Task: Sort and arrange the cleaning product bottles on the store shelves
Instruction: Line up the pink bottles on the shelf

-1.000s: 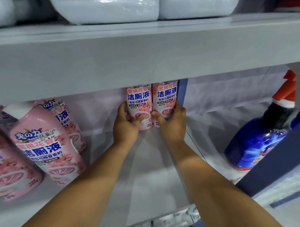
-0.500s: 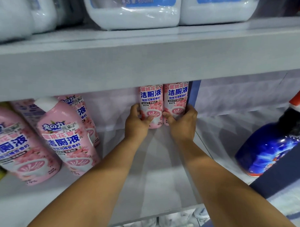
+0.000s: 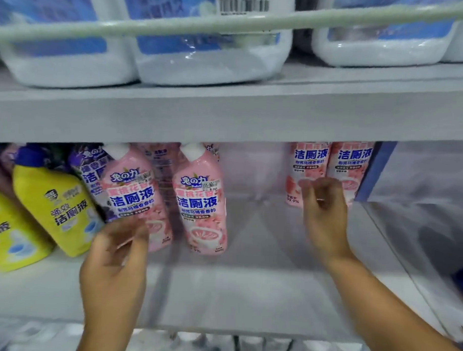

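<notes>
Nearest the shelf's [image 3: 247, 302] front edge my left hand [image 3: 114, 260] has swung over, fingers loosely spread, to the left-hand pink bottle [image 3: 135, 195], while my right hand [image 3: 326, 215], relaxed and empty, has let go of the pink pair [image 3: 330, 165] now parked at the back right corner.

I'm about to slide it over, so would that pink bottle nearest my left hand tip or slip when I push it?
The pink bottle is tall with a narrow white cap, so a high push may tip it. Its glossy wrap looks slippery. It probably slides easily on the smooth shelf.
</notes>
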The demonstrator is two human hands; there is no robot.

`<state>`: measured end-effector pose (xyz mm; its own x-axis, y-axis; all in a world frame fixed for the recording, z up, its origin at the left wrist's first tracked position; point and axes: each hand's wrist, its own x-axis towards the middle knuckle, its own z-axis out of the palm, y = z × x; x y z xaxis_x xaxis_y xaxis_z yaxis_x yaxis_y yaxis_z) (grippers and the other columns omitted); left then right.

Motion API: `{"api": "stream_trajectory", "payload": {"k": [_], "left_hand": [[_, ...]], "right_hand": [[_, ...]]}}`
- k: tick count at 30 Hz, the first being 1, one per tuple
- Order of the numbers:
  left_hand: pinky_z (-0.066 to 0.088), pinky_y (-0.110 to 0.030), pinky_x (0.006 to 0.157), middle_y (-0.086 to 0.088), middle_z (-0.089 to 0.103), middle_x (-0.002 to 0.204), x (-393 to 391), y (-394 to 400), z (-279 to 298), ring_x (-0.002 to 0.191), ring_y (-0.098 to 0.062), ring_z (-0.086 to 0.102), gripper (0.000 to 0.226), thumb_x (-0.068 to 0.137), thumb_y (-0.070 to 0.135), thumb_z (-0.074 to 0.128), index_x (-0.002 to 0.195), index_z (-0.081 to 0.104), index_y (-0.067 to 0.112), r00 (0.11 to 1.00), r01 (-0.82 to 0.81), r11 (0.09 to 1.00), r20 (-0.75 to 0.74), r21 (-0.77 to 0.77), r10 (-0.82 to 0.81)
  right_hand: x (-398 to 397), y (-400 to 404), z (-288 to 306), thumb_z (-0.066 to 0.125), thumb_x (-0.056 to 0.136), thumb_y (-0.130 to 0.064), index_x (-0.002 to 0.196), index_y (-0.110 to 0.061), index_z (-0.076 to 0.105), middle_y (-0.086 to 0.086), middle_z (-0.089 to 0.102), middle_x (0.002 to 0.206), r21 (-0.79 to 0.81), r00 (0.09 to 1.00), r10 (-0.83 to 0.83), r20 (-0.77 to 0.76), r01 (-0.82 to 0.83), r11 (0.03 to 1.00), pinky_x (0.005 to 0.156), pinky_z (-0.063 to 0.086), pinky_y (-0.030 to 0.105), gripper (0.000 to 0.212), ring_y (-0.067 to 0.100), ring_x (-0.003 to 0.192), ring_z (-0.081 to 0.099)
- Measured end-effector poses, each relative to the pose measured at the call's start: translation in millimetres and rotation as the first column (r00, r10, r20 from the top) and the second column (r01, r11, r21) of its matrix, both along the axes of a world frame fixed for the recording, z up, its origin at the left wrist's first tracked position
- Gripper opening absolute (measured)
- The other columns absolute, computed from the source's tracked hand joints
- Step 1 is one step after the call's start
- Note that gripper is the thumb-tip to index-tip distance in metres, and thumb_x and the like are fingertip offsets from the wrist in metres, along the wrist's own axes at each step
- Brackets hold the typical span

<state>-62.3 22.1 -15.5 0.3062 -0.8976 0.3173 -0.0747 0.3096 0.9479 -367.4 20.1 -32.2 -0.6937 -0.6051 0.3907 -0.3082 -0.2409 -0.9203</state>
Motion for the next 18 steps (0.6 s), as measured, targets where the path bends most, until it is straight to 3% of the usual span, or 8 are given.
{"api": "stream_trajectory", "payload": {"k": [2,4,6,9,11,15,18], "left_hand": [[0.050,-0.004,0.073,0.001,0.071,0.111,26.1,-23.4,-5.6,0.093,0.002,0.067,0.021,0.093,0.015,0.073,0.101,0.062,0.032,0.997,-0.082,0.997,0.013,-0.008,0.082],[0.051,-0.007,0.075,-0.002,0.065,0.119,40.4,-44.3,-8.3,0.105,-0.013,0.065,0.034,0.090,0.014,0.076,0.117,0.059,0.027,0.996,-0.088,0.996,0.015,0.032,0.088],[0.051,-0.016,0.079,0.002,0.066,0.118,45.6,-63.7,-8.8,0.111,-0.017,0.066,0.043,0.089,0.010,0.076,0.126,0.057,0.021,1.000,0.000,0.998,0.012,0.061,0.000],[0.058,-0.023,0.086,0.006,0.073,0.116,49.7,-88.0,-13.9,0.106,-0.009,0.071,0.039,0.091,0.005,0.072,0.123,0.062,0.023,0.957,0.243,0.964,0.136,0.106,-0.256],[0.059,-0.032,0.089,0.006,0.076,0.116,48.7,-93.2,-18.8,0.106,-0.011,0.072,0.043,0.089,0.005,0.075,0.127,0.063,0.023,0.936,0.278,0.946,0.176,0.164,-0.306],[0.057,-0.017,0.073,0.016,0.077,0.107,28.1,-69.1,-22.9,0.097,0.000,0.072,0.043,0.086,0.002,0.076,0.120,0.064,0.027,0.930,0.312,0.932,0.141,0.183,-0.339],[0.055,-0.010,0.068,0.020,0.077,0.105,-0.7,-52.1,-28.4,0.093,0.003,0.072,0.046,0.086,0.002,0.076,0.118,0.063,0.032,0.889,0.420,0.886,0.108,0.199,-0.445]], "right_hand": [[43.4,1.8,11.6,0.070,0.094,-0.023,0.095,-0.026,0.060,-0.005,0.065,0.096,0.120,0.960,0.280,-0.030,-0.274,0.954,0.069,0.051,0.020,0.010,0.011,0.083,0.064],[77.7,-0.5,19.7,0.078,0.088,-0.024,0.111,-0.027,0.062,-0.011,0.065,0.110,0.246,0.877,0.480,-0.002,-0.465,0.851,0.073,0.050,0.015,0.028,0.002,0.092,0.065],[98.4,-8.0,22.6,0.084,0.081,-0.025,0.119,-0.034,0.057,-0.017,0.064,0.118,0.297,0.817,0.573,0.063,-0.563,0.771,0.080,0.050,0.014,0.048,-0.004,0.103,0.063],[115.2,-17.1,24.3,0.087,0.078,-0.023,0.119,-0.037,0.057,-0.018,0.071,0.111,0.332,0.806,0.579,0.125,-0.584,0.741,0.081,0.055,0.019,0.052,-0.002,0.099,0.067],[120.9,-20.5,22.4,0.084,0.080,-0.021,0.114,-0.034,0.062,-0.016,0.074,0.105,0.358,0.830,0.550,0.088,-0.542,0.761,0.078,0.056,0.022,0.043,-0.001,0.093,0.069],[112.0,-9.0,18.0,0.082,0.082,-0.019,0.104,-0.040,0.064,-0.024,0.073,0.095,0.355,0.865,0.497,0.070,-0.487,0.798,0.072,0.056,0.015,0.035,-0.004,0.087,0.069],[83.5,8.9,15.8,0.083,0.082,-0.019,0.110,-0.038,0.064,-0.023,0.074,0.098,0.342,0.892,0.442,0.097,-0.447,0.827,0.068,0.054,0.012,0.039,-0.003,0.088,0.069]]}}
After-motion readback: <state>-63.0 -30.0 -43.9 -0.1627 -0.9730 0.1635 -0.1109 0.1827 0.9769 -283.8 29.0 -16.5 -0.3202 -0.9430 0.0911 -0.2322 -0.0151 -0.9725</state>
